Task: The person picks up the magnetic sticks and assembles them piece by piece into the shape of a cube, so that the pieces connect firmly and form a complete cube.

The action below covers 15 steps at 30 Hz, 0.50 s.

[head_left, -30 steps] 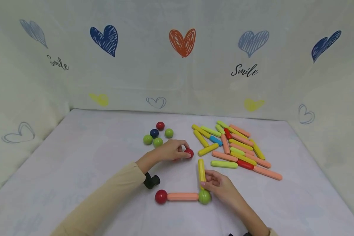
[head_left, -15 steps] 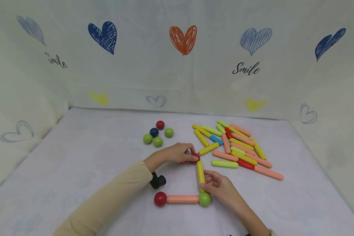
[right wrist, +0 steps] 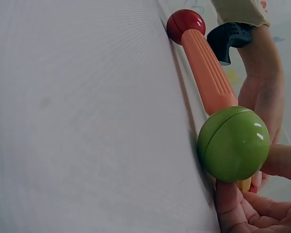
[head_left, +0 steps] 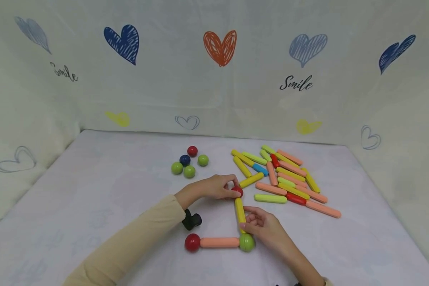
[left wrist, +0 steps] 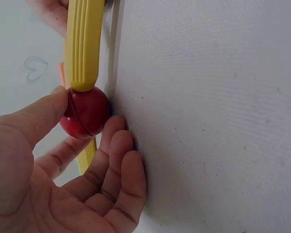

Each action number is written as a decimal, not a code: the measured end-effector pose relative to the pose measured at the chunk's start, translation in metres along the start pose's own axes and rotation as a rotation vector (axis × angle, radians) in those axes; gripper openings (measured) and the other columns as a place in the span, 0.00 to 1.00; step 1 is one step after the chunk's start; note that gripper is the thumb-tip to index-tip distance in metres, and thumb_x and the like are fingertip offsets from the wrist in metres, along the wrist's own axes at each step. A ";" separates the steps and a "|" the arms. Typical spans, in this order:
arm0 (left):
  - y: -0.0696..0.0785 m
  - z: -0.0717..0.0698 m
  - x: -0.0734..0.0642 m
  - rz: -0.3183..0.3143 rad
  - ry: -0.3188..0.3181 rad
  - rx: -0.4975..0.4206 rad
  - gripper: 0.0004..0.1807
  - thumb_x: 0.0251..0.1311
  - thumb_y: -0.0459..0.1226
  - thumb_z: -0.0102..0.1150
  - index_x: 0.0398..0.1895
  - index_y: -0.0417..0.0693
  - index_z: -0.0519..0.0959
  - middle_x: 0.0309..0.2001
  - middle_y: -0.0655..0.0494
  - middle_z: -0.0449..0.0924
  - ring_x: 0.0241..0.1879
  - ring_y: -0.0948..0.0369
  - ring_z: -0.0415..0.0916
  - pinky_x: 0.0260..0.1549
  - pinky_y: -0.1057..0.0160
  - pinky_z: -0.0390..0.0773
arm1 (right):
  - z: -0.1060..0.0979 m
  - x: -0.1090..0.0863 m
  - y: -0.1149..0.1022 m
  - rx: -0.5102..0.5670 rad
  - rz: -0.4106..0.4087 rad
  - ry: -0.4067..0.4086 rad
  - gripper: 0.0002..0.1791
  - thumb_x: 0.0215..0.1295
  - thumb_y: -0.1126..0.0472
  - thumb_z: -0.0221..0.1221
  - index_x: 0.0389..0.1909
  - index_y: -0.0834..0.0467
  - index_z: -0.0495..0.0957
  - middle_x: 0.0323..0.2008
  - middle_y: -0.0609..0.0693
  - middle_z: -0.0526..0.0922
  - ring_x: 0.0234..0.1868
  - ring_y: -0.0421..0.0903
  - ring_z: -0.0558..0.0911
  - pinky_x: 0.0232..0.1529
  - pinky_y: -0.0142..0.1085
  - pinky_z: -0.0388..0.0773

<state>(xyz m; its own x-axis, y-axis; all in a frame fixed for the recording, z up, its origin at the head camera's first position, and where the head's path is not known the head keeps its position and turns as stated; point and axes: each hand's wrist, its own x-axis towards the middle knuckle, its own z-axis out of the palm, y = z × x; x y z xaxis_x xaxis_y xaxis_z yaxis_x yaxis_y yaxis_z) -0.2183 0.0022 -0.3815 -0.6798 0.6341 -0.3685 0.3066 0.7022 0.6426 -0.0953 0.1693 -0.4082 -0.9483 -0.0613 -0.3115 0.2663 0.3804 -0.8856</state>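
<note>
My left hand (head_left: 219, 186) pinches a red ball (left wrist: 87, 111) between thumb and fingers, right at the far end of a yellow stick (head_left: 240, 210). In the left wrist view the stick's end meets the ball. My right hand (head_left: 266, 226) grips that same stick near its lower end. There the stick joins a green ball (right wrist: 234, 144). From the green ball a salmon-coloured stick (head_left: 219, 242) runs left to another red ball (head_left: 192, 242), all three in a row on the table.
Loose balls lie in a group at the back, among them a blue ball (head_left: 185, 160) and a red ball (head_left: 192, 151). Right of my hands is a spread of sticks, such as a light green stick (head_left: 270, 198) and a blue stick (head_left: 260, 169). A heart-printed cloth (head_left: 157, 79) hangs behind.
My left hand has carried the red ball rightward to the yellow stick's far end, and the ball now meets it. The stick's far end has tilted slightly left, still in my right hand.
</note>
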 end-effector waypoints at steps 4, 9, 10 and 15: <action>-0.001 0.000 0.000 -0.007 -0.001 -0.007 0.15 0.61 0.49 0.56 0.45 0.56 0.70 0.24 0.57 0.71 0.25 0.62 0.66 0.25 0.70 0.65 | 0.000 0.000 -0.001 -0.002 0.002 0.006 0.30 0.54 0.59 0.65 0.58 0.63 0.70 0.33 0.51 0.75 0.31 0.42 0.73 0.28 0.26 0.71; -0.003 0.000 -0.001 -0.017 -0.004 -0.020 0.18 0.61 0.49 0.56 0.50 0.55 0.70 0.25 0.57 0.73 0.26 0.62 0.68 0.26 0.70 0.67 | 0.001 0.000 -0.002 -0.013 0.013 0.017 0.30 0.54 0.59 0.65 0.58 0.63 0.70 0.32 0.51 0.75 0.30 0.42 0.73 0.27 0.26 0.71; -0.004 0.000 -0.002 -0.018 -0.002 -0.020 0.19 0.61 0.49 0.56 0.52 0.54 0.70 0.25 0.57 0.73 0.26 0.62 0.69 0.27 0.70 0.68 | 0.001 0.000 -0.002 -0.014 0.015 0.020 0.30 0.54 0.59 0.65 0.58 0.63 0.70 0.32 0.51 0.75 0.30 0.42 0.73 0.26 0.26 0.71; -0.013 0.002 -0.022 -0.028 0.022 -0.002 0.20 0.61 0.46 0.56 0.54 0.50 0.71 0.27 0.56 0.75 0.28 0.62 0.70 0.29 0.68 0.70 | 0.002 0.000 -0.003 -0.022 0.031 0.032 0.30 0.54 0.59 0.66 0.58 0.62 0.70 0.31 0.50 0.74 0.29 0.42 0.72 0.26 0.26 0.70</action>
<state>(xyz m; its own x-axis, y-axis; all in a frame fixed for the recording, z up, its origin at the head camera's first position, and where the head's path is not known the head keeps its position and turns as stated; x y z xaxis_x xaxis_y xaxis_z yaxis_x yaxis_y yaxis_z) -0.2057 -0.0202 -0.3829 -0.7023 0.6069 -0.3720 0.2856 0.7190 0.6336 -0.0956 0.1667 -0.4062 -0.9448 -0.0202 -0.3269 0.2917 0.4021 -0.8679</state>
